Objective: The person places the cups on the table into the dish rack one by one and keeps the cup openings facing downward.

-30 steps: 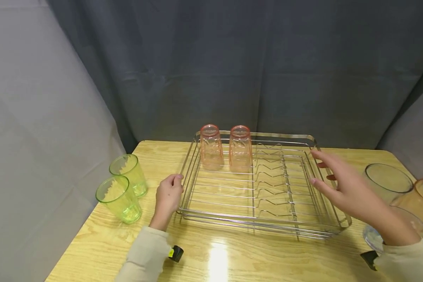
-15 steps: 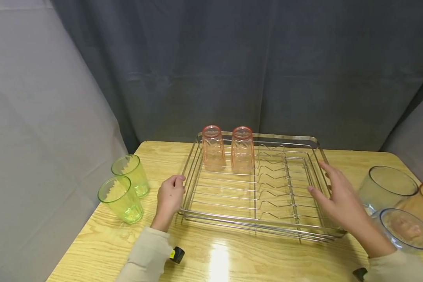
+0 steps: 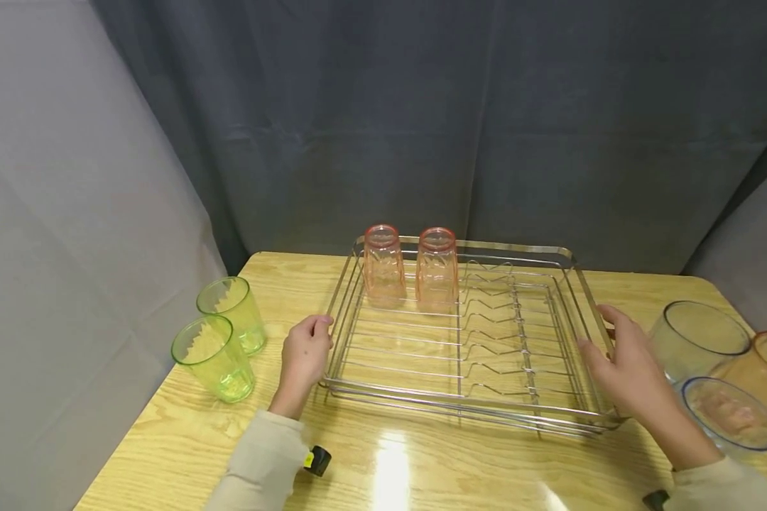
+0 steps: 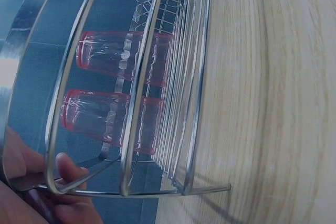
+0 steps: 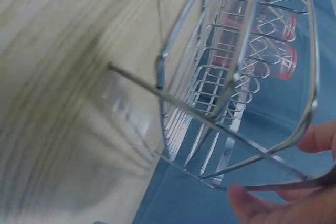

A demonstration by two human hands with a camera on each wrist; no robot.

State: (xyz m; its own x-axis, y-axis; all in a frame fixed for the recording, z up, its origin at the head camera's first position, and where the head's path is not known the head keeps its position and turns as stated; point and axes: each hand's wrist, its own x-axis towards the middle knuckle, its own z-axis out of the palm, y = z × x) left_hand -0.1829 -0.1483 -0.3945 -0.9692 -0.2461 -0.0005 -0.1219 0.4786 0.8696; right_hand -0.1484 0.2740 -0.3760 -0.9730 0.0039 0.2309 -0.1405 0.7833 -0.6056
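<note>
Metal wire rack (image 3: 518, 248) bears two pink glasses (image 3: 384, 270); left hand (image 3: 305, 356) grips its left rim, right hand (image 3: 628, 369) curls round the right one

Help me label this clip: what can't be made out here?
Orange glass, head view: cut off by the right edge.
Right hand, right wrist view: right edge cuts off its grip on the rack.
Blue-rimmed glass, head view: base mostly hidden by that hand's wrist.
Left hand, head view: its back hides most fingers.
</note>
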